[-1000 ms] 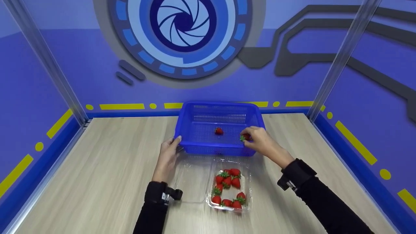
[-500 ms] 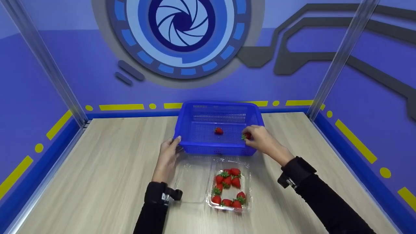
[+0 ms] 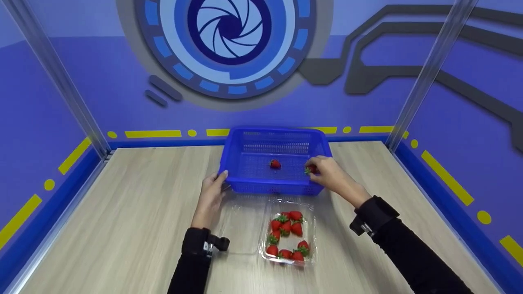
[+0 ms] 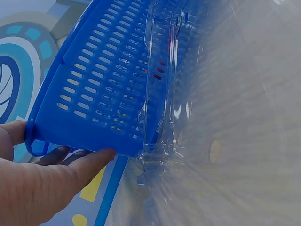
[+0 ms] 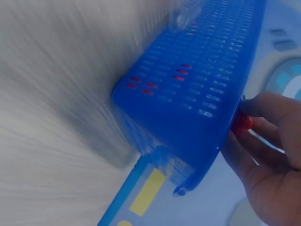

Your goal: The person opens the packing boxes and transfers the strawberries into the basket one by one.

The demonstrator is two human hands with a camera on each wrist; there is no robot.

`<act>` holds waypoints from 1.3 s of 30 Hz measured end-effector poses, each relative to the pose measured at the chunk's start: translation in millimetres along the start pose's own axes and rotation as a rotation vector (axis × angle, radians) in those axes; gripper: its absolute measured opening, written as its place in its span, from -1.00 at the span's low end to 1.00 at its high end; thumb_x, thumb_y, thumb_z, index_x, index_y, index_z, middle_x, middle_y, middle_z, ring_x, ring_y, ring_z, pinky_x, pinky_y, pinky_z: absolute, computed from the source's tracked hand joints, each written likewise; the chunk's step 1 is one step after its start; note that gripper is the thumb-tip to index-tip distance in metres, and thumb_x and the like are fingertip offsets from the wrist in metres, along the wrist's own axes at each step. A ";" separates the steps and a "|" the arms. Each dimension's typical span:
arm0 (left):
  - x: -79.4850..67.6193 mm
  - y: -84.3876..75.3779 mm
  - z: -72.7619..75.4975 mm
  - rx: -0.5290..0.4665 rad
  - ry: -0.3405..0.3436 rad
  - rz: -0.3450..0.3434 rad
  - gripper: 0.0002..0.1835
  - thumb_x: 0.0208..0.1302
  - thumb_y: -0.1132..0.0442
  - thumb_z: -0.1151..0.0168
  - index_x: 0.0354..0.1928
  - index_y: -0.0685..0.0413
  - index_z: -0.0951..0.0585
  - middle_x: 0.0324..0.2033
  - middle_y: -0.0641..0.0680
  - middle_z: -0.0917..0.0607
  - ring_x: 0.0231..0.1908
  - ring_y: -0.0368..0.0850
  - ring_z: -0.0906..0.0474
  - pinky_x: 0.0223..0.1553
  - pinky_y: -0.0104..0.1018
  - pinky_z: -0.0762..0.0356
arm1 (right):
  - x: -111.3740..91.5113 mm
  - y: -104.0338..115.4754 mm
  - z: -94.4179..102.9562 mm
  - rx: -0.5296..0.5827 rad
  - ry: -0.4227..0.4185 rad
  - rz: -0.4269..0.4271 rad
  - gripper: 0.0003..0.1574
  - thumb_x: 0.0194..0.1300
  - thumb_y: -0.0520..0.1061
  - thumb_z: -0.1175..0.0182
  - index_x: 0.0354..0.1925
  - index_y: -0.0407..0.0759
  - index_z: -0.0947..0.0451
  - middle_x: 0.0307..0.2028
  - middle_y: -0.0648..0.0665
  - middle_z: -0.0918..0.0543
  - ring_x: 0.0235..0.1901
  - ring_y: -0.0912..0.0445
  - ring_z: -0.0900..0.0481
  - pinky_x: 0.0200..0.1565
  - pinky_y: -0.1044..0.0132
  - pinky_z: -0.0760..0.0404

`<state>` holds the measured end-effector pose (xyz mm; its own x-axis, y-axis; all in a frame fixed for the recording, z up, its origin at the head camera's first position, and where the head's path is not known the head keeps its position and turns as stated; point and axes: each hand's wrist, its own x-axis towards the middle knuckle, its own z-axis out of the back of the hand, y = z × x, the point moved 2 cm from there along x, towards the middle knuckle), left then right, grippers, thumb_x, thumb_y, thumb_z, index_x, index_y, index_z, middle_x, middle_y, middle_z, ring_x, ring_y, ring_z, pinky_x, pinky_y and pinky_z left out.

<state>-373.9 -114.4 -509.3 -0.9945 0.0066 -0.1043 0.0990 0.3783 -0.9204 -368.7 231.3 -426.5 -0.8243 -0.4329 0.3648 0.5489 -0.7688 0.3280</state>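
Note:
A blue slotted plastic basket [image 3: 265,185] stands near the back wall. One strawberry [image 3: 275,164] lies on its floor. My left hand [image 3: 211,198] grips the basket's front left corner, thumb on the rim; in the left wrist view that hand [image 4: 51,181] has its fingers around the corner. Over the front right corner, my right hand [image 3: 330,176] pinches another strawberry [image 3: 308,170], leafy end showing. From the right wrist, this strawberry [image 5: 242,123] appears partly hidden between fingers and rim. Red patches show through the front slots in two spots.
In front of the basket lies an open clear plastic clamshell box [image 3: 314,245]. Several strawberries [image 3: 285,228] sit in its right half; its transparent lid [image 3: 241,228] lies flat to the left. Blue panels enclose the wooden table [image 3: 143,212] at the back and sides.
My right hand has shifted slightly right and back, still pinching the strawberry at the basket's front right corner. The left hand and the box have stayed in place.

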 end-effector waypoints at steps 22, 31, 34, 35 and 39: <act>1.3 -0.6 0.0 0.024 -0.014 0.006 -0.46 0.58 0.20 -0.06 0.43 0.37 -0.31 0.32 0.45 -0.43 0.28 0.21 -0.46 0.36 0.12 -0.36 | -6.0 4.3 3.9 0.021 -0.013 0.014 -0.73 0.23 -0.35 -0.38 -0.09 -0.41 -0.64 -0.17 -0.33 -0.72 -0.15 -0.18 -0.72 -0.12 0.04 -0.74; 1.9 1.2 -1.8 0.032 -0.012 0.004 -0.43 0.57 0.18 -0.09 0.45 0.37 -0.30 0.36 0.42 -0.41 0.32 0.21 -0.44 0.36 0.08 -0.38 | -28.2 40.9 5.7 0.010 -0.032 0.151 -0.73 0.24 -0.32 -0.41 -0.08 -0.31 -0.66 -0.17 -0.22 -0.73 -0.16 -0.06 -0.70 -0.15 0.12 -0.74; 2.6 0.8 -1.4 0.019 -0.010 0.001 -0.44 0.56 0.20 -0.09 0.44 0.39 -0.29 0.35 0.43 -0.42 0.31 0.23 -0.45 0.36 0.10 -0.38 | -41.4 58.8 -0.7 0.017 0.020 0.195 -0.73 0.20 -0.33 -0.43 -0.10 -0.28 -0.67 -0.19 -0.18 -0.75 -0.19 -0.02 -0.71 -0.17 0.17 -0.74; 2.8 0.5 -1.2 0.017 -0.010 0.000 -0.44 0.56 0.20 -0.09 0.44 0.39 -0.30 0.35 0.42 -0.43 0.31 0.23 -0.45 0.36 0.11 -0.38 | -46.2 64.8 -4.2 0.028 0.054 0.206 -0.73 0.19 -0.33 -0.42 -0.10 -0.27 -0.68 -0.20 -0.17 -0.75 -0.20 -0.01 -0.71 -0.18 0.19 -0.74; 2.9 -0.5 0.3 0.018 -0.016 -0.009 -0.45 0.56 0.22 -0.08 0.43 0.41 -0.30 0.33 0.44 -0.44 0.30 0.24 -0.45 0.35 0.13 -0.37 | -61.6 86.4 -20.7 0.077 0.215 0.205 -0.73 0.18 -0.35 -0.39 -0.11 -0.28 -0.68 -0.21 -0.18 -0.75 -0.23 -0.01 -0.71 -0.21 0.26 -0.73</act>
<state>-376.8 -114.8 -509.2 -0.9947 -0.0119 -0.1017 0.0906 0.3614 -0.9280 -273.4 181.8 -438.7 -0.7013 -0.6711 0.2404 0.7089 -0.6209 0.3347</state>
